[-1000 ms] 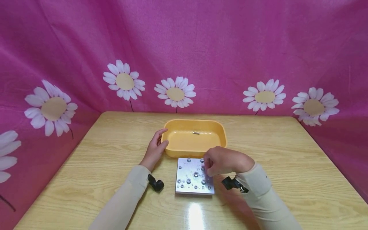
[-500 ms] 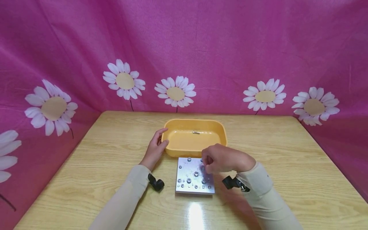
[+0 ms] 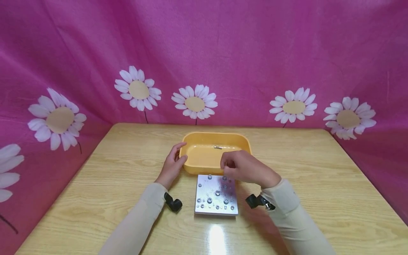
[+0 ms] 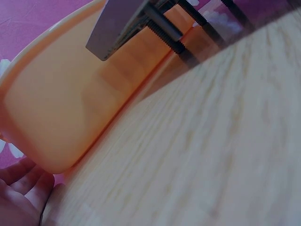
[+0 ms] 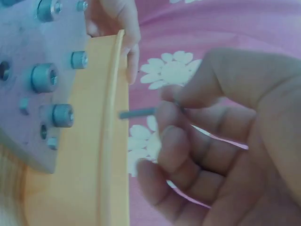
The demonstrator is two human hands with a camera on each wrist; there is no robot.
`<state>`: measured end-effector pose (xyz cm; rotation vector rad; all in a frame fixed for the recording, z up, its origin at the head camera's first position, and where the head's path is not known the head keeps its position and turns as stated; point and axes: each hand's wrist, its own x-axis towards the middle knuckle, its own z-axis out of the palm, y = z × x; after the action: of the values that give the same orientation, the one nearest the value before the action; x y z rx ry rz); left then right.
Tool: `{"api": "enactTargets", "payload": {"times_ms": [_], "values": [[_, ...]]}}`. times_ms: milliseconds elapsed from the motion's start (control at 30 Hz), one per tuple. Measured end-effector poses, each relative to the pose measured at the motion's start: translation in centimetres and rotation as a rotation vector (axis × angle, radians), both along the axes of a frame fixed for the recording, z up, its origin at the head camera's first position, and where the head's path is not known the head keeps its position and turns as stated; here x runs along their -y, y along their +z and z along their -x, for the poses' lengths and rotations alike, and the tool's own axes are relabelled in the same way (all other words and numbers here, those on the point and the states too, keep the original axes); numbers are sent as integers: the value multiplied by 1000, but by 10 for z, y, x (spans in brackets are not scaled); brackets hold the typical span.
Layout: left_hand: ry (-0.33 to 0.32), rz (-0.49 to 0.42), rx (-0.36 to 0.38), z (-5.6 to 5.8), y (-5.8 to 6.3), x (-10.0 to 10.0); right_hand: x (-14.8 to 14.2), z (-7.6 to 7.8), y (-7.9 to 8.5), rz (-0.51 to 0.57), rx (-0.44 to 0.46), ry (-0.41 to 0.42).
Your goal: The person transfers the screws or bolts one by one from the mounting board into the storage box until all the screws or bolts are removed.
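My right hand point(image 3: 245, 166) is over the near rim of the yellow tray, just above the far right of a metal plate. Its thumb and fingertips pinch a thin screw point(image 5: 137, 113), whose shank points out from the fingers in the right wrist view. The metal plate point(image 3: 204, 193) carries several socket head screws point(image 5: 44, 77); threaded shanks point(image 4: 165, 36) stick out beneath it in the left wrist view. At the left end of the tray point(image 3: 204, 167), my left hand point(image 3: 172, 165) rests with relaxed fingers and thumb at the rim.
One small screw point(image 3: 218, 147) lies inside the tray towards its back. The wooden table point(image 3: 306, 170) runs back to a pink flowered cloth point(image 3: 242, 63). Black camera mounts sit on both wrists.
My right hand has lifted off the plate's right side and shifted up and slightly left towards the tray, with the screw in its fingertips. The left hand, plate and tray have stayed put.
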<state>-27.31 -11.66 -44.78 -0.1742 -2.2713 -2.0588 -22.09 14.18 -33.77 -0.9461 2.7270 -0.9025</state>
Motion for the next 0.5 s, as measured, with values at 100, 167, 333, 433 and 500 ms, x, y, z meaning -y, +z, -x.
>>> {"api": "enactTargets", "payload": {"times_ms": [100,167,333,433,500], "values": [[-6,-2,-2,1,-1,0,0,4,-3,26,-26,-66],[1,11,7,1,0,0,0,6,-6,44,-45,-96],[-20,12,30,-6,13,0,-1,14,-14,105,-107,-116],[-34,9,54,-8,16,1,-2,18,-21,139,-134,-132],[-31,12,59,-5,12,1,-2,21,-25,157,-144,-146]]}}
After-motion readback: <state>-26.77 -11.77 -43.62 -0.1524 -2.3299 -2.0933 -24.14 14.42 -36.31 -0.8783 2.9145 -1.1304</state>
